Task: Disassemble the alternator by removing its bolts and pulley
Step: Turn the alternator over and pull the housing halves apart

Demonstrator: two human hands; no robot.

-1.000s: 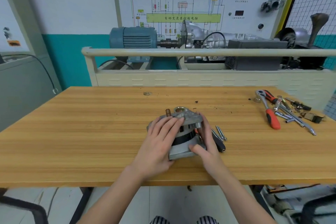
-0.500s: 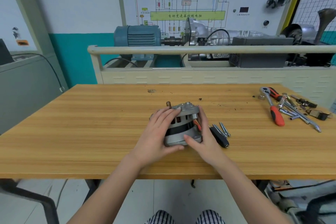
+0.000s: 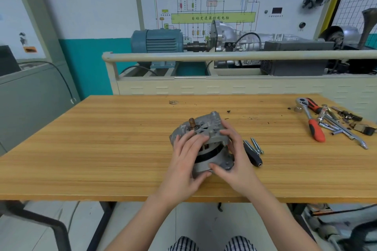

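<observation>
Gripping the grey cast-metal alternator (image 3: 204, 140) from both sides, left hand (image 3: 186, 161) and right hand (image 3: 234, 161) should pull evenly, keeping the housing halves square on the wooden table (image 3: 102, 149).

Wooden workbench (image 3: 102, 149): alternator (image 3: 206, 138) under both hands, loose bolts (image 3: 254, 145) just right of the right hand (image 3: 234, 166), ratchet wrench (image 3: 311, 122) far right.

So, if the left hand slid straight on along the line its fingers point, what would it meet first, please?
The left hand lies on the alternator with fingers pointing up and away, toward the shaft. Going on, it would probably meet that shaft stub first, though depth is hard to judge here.
</observation>
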